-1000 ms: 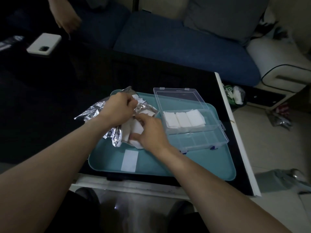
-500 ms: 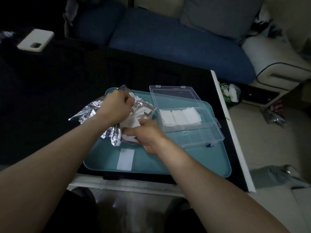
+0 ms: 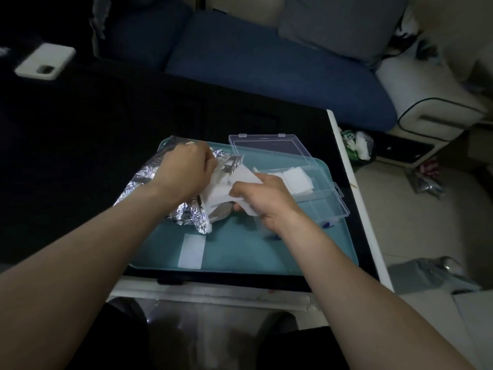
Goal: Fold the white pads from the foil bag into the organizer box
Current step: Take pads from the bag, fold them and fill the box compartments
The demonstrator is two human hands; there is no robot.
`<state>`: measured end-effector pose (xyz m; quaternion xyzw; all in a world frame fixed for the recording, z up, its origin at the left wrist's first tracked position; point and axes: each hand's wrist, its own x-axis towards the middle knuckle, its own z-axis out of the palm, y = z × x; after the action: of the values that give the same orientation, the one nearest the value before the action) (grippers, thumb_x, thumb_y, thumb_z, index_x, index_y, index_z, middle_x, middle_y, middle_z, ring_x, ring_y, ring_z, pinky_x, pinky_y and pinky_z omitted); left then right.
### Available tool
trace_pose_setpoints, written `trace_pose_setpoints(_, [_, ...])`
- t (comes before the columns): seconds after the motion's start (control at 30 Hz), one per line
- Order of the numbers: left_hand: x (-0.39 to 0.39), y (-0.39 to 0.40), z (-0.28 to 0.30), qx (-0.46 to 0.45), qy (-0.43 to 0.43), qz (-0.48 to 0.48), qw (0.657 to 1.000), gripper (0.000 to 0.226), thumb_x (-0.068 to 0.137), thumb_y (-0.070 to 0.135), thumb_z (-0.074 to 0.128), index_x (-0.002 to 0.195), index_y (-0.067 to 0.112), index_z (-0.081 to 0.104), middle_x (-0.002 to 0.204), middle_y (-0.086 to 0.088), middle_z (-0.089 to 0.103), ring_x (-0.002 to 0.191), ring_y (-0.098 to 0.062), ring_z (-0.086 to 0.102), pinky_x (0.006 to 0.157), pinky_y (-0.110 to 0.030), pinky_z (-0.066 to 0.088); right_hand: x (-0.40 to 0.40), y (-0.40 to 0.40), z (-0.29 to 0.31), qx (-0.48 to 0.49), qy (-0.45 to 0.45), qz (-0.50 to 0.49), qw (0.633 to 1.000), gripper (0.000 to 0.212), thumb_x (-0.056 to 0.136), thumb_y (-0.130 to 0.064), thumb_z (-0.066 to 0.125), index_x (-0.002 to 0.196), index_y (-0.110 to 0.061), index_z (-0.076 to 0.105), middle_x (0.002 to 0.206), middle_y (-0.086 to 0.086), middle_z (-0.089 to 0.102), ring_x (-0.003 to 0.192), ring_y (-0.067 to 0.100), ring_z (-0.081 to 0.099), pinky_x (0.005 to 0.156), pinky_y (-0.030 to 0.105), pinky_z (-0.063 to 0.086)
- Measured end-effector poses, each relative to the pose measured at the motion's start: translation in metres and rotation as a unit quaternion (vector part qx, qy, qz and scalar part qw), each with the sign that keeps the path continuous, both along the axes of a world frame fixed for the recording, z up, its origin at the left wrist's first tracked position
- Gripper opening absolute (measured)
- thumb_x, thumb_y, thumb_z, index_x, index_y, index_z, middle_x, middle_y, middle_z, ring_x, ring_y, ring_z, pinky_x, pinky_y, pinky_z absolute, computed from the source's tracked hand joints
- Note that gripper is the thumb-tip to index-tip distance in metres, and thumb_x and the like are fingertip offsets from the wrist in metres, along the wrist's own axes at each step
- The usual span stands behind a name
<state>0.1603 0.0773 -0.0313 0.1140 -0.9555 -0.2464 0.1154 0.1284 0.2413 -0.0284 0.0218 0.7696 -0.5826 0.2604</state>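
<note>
- A white square pad [image 3: 241, 180] is pinched in the curled fingers of the right hand [image 3: 262, 198], above the middle of the teal plastic tray [image 3: 240, 252].
- The left hand [image 3: 184, 172] grips the crinkled silver foil bag [image 3: 186, 212] at the tray's left edge.
- The clear plastic organizer box [image 3: 320, 198], lid open, sits by the tray's right edge with folded white pads [image 3: 296, 180] in its far compartments.

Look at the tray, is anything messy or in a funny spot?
Yes. One flat white pad lies alone at the near edge of the teal tray, away from the crumpled foil bag and the clear organizer box. A phone sits off on the dark table.
</note>
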Motion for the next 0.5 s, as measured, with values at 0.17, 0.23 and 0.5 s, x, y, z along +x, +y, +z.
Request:
trace_pose_setpoints(0.17, [0.002, 0.021, 0.012, -0.022, 0.053, -0.097, 0.994, 0.044, 0.094, 0.039, 0.053, 0.129, 0.012, 0.056, 0.125, -0.009, 0.059, 0.120, -0.027, 0.045, 0.101, -0.041, 0.038, -0.010, 0.025, 0.024, 0.003, 0.017, -0.025, 1.000, 0.020, 0.080, 0.001, 0.073, 0.095, -0.011, 0.067, 0.079, 0.009, 0.072, 0.047, 0.014, 0.066, 0.048, 0.022, 0.053])
trace_pose_setpoints(0.23, [0.005, 0.032, 0.018, 0.026, 0.029, -0.153, 0.988, 0.056, 0.089, 0.046, 0.048, 0.134, 0.012, 0.054, 0.129, -0.005, 0.059, 0.128, -0.023, 0.041, 0.106, -0.039, 0.035, -0.013, 0.034, 0.030, 0.010, 0.029, -0.025, 0.999, 0.022, 0.079, -0.001, 0.073, 0.099, -0.010, 0.068, 0.084, 0.010, 0.073, 0.050, 0.013, 0.067, 0.049, 0.023, 0.053])
trace_pose_setpoints(0.5, [0.004, 0.059, 0.029, 0.123, 0.036, -0.137, 0.982, 0.031, 0.090, 0.034, 0.068, 0.116, 0.018, 0.065, 0.101, 0.006, 0.061, 0.092, -0.011, 0.057, 0.075, -0.023, 0.040, -0.017, 0.066, 0.048, -0.025, 0.106, -0.017, 0.994, 0.029, 0.078, 0.002, 0.078, 0.105, -0.006, 0.070, 0.098, 0.009, 0.075, 0.068, 0.017, 0.074, 0.056, 0.023, 0.055])
